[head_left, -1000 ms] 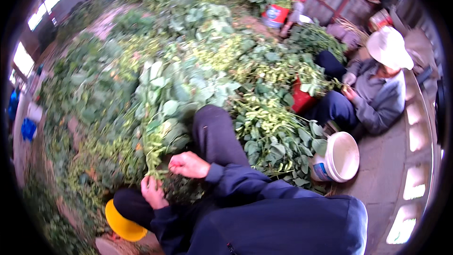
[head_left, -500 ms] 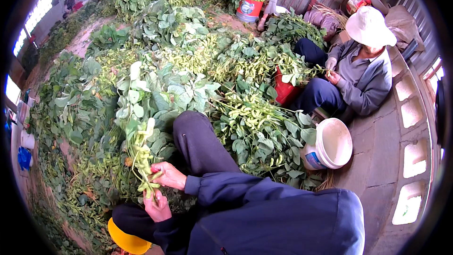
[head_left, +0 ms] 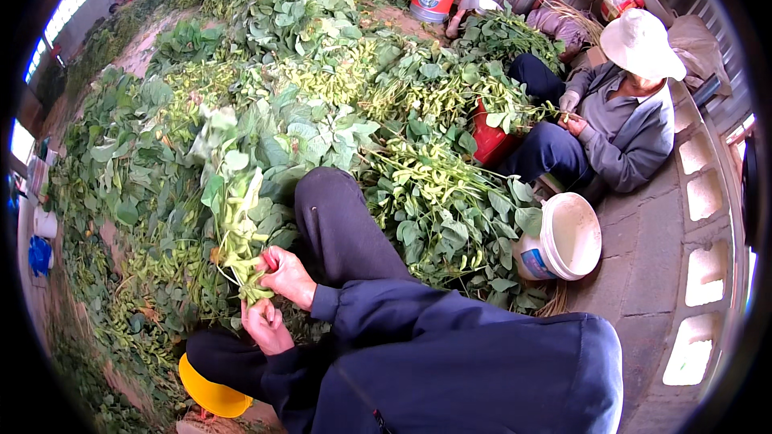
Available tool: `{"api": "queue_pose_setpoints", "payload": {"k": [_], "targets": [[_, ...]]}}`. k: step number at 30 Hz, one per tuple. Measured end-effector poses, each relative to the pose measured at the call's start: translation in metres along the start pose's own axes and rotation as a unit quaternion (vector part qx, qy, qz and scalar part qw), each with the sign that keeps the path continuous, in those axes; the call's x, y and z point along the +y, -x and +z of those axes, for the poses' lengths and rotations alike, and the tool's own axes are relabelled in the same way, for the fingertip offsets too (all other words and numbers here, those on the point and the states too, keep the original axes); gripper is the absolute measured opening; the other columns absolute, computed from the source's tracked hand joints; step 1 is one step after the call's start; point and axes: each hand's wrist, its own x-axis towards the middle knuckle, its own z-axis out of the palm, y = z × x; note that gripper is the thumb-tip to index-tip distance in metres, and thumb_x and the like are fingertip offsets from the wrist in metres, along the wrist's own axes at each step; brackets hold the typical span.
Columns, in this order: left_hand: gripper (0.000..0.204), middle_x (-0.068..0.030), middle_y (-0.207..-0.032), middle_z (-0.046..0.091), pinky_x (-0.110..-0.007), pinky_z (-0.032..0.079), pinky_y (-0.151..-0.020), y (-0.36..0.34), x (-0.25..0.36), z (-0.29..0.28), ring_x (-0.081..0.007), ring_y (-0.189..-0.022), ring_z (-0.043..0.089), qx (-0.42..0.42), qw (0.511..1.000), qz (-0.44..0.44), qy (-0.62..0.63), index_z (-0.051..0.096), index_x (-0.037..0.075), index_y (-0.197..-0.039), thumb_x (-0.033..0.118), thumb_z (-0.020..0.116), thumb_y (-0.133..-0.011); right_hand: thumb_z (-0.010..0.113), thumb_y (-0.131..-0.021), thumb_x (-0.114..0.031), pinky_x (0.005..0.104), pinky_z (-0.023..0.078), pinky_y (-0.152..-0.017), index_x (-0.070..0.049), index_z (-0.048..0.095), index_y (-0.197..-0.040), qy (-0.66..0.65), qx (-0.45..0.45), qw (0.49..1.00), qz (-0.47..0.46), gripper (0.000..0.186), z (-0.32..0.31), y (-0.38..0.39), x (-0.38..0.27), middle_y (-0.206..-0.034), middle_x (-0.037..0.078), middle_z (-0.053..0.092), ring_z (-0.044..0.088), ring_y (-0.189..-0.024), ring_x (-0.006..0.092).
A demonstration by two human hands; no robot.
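In front of my knees, a leafy soybean plant (head_left: 238,221) hung with green pods is held up, its leaves reaching away from me. My left hand (head_left: 267,329) is closed around the lower end of its stem. Just above it, my right hand (head_left: 289,276) has its thumb and fingers closed at the pods on the stem, seemingly on a pod; fingers partly cover it. Beneath my left knee shows a yellow container (head_left: 211,384), its inside out of sight.
Heaped soybean plants (head_left: 450,217) spread left, ahead and beside my right knee. A white bucket (head_left: 572,237) lies tilted at right. A person in a white hat (head_left: 641,44) sits beyond, handling plants over a red bucket (head_left: 488,138). Farther off is another red bucket (head_left: 433,2).
The view has shifted slightly. My right hand has moved a little down the stem, closer to my left hand. The plant's leafy top has swung and blurs.
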Motion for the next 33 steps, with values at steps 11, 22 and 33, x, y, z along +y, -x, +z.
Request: {"api": "queue_pose_setpoints", "payload": {"k": [11,22,33], "targets": [[0.013,0.0037,-0.071,0.053,-0.019,0.028,-0.043,-0.012,-0.008,-0.016,-0.0041,-0.051,0.042,0.095,0.994,0.050,-0.009,0.059,0.005,-0.090,0.016,0.059,-0.098,0.068,-0.089,-0.003,0.0201,0.030,-0.045,-0.008,0.057,-0.110,-0.173,-0.090,0.980,0.033,0.025,0.011,0.017,-0.030,-0.074,-0.005,0.056,0.040,-0.053,0.0009],[0.044,-0.0099,-0.117,0.061,-0.031,0.049,-0.088,-0.013,0.021,-0.074,-0.0185,-0.103,0.060,0.149,0.869,0.201,-0.426,0.062,0.002,-0.120,0.026,0.076,-0.085,0.058,-0.096,-0.008,0.0163,0.028,-0.044,-0.004,0.058,-0.127,0.025,-0.138,0.990,0.025,0.031,-0.040,0.033,-0.113,-0.104,0.010,0.072,0.036,-0.050,-0.0001],[0.015,-0.0055,-0.081,0.067,-0.026,0.051,-0.066,0.148,0.020,-0.336,-0.0149,-0.073,0.064,0.459,0.856,0.086,-0.220,0.070,0.000,-0.097,0.007,0.059,-0.090,0.069,-0.088,-0.018,0.0289,0.046,-0.053,-0.007,0.068,-0.106,0.208,0.059,0.959,0.182,0.021,-0.405,0.093,0.106,-0.085,0.005,0.068,0.056,-0.061,0.0128]]}}
